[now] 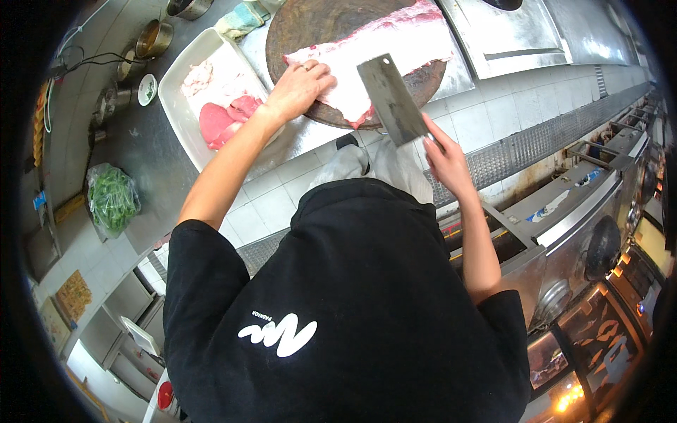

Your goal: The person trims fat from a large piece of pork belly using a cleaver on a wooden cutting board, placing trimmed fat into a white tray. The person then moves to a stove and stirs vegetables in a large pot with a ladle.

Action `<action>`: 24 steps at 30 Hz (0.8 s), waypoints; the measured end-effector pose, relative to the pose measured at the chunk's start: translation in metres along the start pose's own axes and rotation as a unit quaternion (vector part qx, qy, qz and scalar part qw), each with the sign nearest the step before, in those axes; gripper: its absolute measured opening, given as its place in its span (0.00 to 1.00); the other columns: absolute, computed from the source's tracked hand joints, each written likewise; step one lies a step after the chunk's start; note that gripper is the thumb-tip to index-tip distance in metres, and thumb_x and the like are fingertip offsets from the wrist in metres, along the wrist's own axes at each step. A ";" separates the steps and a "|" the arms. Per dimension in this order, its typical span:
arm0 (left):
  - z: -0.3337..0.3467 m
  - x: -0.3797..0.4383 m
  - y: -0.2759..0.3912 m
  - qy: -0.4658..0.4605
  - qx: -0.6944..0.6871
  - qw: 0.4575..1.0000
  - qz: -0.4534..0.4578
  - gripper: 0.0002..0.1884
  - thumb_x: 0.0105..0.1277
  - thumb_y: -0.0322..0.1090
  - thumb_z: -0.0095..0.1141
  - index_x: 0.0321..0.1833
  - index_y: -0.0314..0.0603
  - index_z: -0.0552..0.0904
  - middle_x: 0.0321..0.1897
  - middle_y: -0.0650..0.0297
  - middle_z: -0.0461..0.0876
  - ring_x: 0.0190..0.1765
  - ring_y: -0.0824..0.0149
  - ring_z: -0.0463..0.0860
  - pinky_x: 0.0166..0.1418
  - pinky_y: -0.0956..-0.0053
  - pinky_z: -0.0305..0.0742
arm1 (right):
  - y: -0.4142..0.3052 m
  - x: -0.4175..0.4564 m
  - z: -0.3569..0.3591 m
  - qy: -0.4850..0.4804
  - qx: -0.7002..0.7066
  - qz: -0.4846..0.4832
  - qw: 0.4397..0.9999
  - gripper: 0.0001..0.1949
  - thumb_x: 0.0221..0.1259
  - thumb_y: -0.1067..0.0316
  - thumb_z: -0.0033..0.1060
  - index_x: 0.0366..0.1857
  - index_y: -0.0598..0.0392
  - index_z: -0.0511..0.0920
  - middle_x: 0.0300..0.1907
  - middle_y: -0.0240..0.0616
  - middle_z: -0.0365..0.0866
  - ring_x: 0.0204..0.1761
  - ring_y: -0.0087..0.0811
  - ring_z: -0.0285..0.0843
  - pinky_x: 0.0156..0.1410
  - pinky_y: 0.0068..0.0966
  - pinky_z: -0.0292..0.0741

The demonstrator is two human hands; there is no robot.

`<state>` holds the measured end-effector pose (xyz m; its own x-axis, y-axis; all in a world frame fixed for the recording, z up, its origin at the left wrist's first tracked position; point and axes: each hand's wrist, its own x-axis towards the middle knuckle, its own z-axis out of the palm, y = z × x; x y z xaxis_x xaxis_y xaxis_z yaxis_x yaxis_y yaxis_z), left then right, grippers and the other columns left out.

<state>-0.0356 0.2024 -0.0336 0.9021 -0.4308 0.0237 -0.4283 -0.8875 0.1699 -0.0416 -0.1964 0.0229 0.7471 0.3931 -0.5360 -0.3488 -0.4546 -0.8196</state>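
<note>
A large slab of raw meat (pixel 391 39) with a pale, fatty surface and red edges lies across a round wooden chopping block (pixel 312 26). My left hand (pixel 304 87) rests on the slab's left end, its fingers bent over the edge; a ring is on one finger. My right hand (pixel 447 158) grips the handle of a cleaver (pixel 392 100), whose broad blade is held over the near side of the slab, flat side to the camera. Whether the blade touches the meat cannot be told. Left of the block, pieces of red meat (pixel 217 124) and pale fat (pixel 198 78) lie in a white plastic tub (pixel 177 113).
A cloth (pixel 242 20) lies behind the tub. On the steel counter (pixel 158 174) stand a small white bowl (pixel 147 89), metal pots (pixel 154 38) and a plastic bag of green vegetables (pixel 112 198). A steel unit (pixel 508 39) adjoins the block's right side; a cooking range is at right.
</note>
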 end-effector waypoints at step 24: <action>0.021 0.014 0.022 0.112 -0.079 0.948 -0.286 0.21 0.62 0.40 0.71 0.57 0.40 0.85 0.49 0.46 0.87 0.54 0.42 0.87 0.61 0.49 0.83 | -0.001 -0.042 0.017 -0.023 -0.141 -0.013 0.990 0.26 0.81 0.65 0.62 0.81 0.45 0.76 0.68 0.53 0.87 0.68 0.40 0.86 0.71 0.31 0.78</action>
<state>-0.0329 0.1735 -0.0498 0.9806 0.1749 0.0888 0.1316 -0.9222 0.3636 -0.0827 -0.1987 0.0430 0.7253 0.4401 -0.5294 -0.1538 -0.6459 -0.7478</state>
